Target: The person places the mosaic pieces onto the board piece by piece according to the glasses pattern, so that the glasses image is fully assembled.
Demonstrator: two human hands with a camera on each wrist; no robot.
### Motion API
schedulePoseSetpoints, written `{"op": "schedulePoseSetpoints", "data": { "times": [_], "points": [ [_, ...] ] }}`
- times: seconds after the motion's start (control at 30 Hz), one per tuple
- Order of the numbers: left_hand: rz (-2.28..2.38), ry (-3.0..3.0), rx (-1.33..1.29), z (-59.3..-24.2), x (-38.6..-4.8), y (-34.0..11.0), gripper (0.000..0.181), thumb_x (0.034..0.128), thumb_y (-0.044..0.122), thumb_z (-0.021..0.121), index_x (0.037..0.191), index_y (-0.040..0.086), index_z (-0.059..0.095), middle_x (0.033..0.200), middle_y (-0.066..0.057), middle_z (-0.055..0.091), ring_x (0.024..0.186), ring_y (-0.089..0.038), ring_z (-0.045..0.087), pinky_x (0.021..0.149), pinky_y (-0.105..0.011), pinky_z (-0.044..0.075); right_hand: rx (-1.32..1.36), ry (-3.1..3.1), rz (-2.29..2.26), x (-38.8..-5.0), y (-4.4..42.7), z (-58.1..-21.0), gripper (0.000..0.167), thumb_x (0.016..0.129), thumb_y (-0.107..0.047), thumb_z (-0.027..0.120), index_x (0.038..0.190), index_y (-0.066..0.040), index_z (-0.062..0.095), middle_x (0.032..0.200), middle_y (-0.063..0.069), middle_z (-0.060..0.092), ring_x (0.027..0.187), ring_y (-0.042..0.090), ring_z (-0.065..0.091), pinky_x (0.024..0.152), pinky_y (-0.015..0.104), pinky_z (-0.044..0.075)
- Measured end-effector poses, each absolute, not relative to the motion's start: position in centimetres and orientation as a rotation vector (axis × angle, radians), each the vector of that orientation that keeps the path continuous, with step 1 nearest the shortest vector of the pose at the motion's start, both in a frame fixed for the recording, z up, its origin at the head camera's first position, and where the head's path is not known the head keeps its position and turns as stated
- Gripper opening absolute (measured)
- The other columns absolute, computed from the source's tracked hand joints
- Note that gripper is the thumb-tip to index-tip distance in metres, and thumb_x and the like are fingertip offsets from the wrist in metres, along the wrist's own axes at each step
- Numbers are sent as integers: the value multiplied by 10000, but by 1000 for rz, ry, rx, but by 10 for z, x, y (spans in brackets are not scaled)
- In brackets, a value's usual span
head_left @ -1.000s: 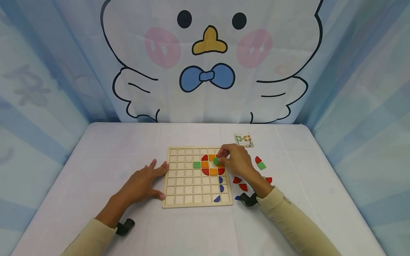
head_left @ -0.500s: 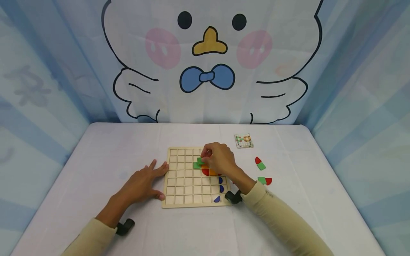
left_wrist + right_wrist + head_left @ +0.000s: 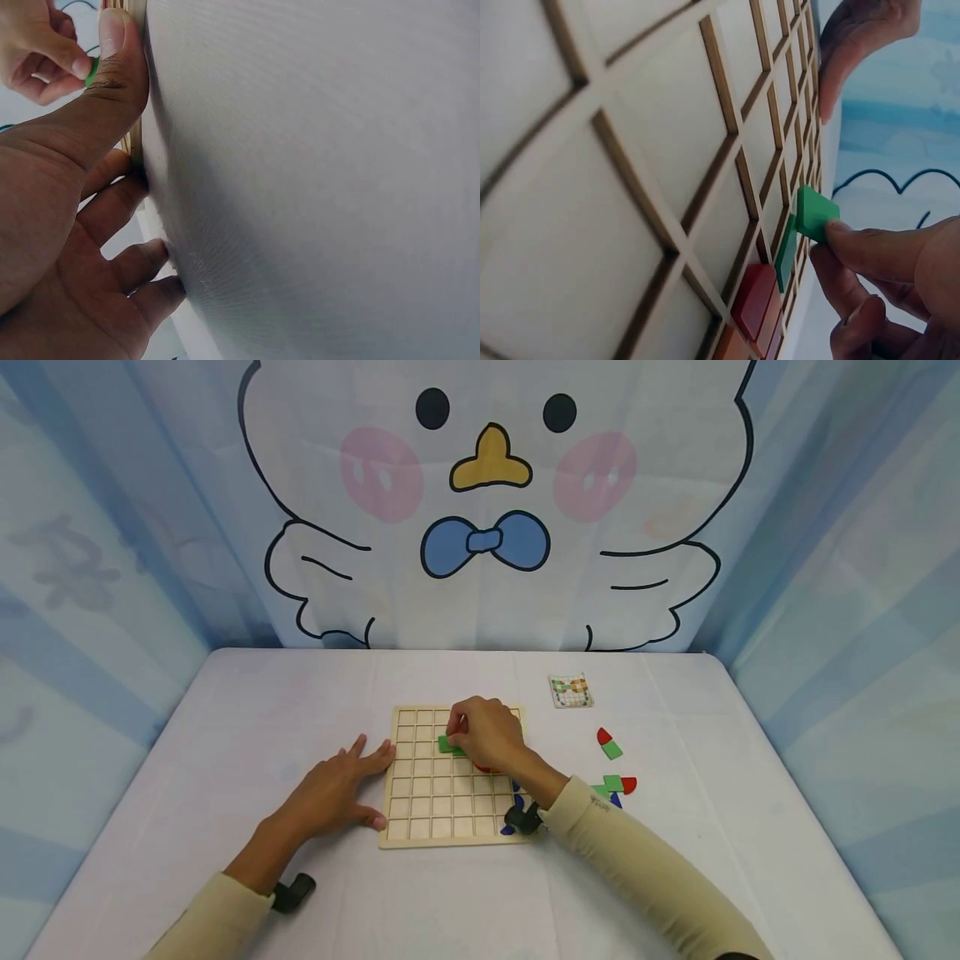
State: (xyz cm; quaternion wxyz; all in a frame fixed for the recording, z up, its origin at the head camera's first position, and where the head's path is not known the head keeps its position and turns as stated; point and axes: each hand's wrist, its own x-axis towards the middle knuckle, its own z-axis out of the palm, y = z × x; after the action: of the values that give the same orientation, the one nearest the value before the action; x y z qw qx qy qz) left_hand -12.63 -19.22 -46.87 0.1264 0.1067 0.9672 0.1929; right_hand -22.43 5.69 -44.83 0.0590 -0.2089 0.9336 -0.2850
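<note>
My right hand [image 3: 487,731] pinches a green square tile [image 3: 815,214] between thumb and fingers, over the wooden grid board [image 3: 427,810]. In the right wrist view, a second green tile [image 3: 785,255] sits in a cell just beside the held one. Nearer that camera are a red piece [image 3: 751,300] and an orange tile [image 3: 731,345] set in the grid; in the head view my right hand mostly covers these. My left hand [image 3: 330,793] is spread at the board's left side, its thumb [image 3: 120,60] and a fingertip against the edge.
Right of the board lie loose pieces: a red quarter-round [image 3: 604,737], green squares [image 3: 612,750], another red quarter-round [image 3: 628,785] and a blue piece [image 3: 616,799]. A small pattern card [image 3: 571,691] lies behind them. Blue pieces [image 3: 507,831] are on the board's right side, partly hidden by the right wrist camera.
My right hand has carried the green tile leftward across the board, from above the orange and red pieces to just past the placed green tile. My left hand has stayed in place.
</note>
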Motion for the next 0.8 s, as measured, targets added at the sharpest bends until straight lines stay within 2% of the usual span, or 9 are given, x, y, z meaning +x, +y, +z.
{"op": "schedulePoseSetpoints", "data": {
  "times": [0.47,0.63,0.8],
  "points": [
    [564,2820,318,-469,-126,-192,1139,704,456,953,1654,195,381,1695,-317,296,1417,-714,387,1139,-735,409,-643,2837,-685,-223,46,-455,148,935,-201,836,827,-236,740,735,-81,652,698,132,603,592,313,464],
    [571,2820,322,-469,-126,-193,1138,706,459,951,1654,191,381,1694,-322,296,1417,-718,383,1136,-742,406,-647,2834,-675,-223,50,-455,77,924,-204,843,916,-223,769,789,-76,678,708,121,610,575,300,472],
    [561,2819,313,-469,-126,-192,1146,702,454,954,1655,191,376,1695,-326,288,1422,-714,382,1138,-742,405,-621,2828,-757,-220,64,-450,132,904,-205,860,1003,-195,772,825,-60,693,722,123,621,586,302,482]
  ]
}}
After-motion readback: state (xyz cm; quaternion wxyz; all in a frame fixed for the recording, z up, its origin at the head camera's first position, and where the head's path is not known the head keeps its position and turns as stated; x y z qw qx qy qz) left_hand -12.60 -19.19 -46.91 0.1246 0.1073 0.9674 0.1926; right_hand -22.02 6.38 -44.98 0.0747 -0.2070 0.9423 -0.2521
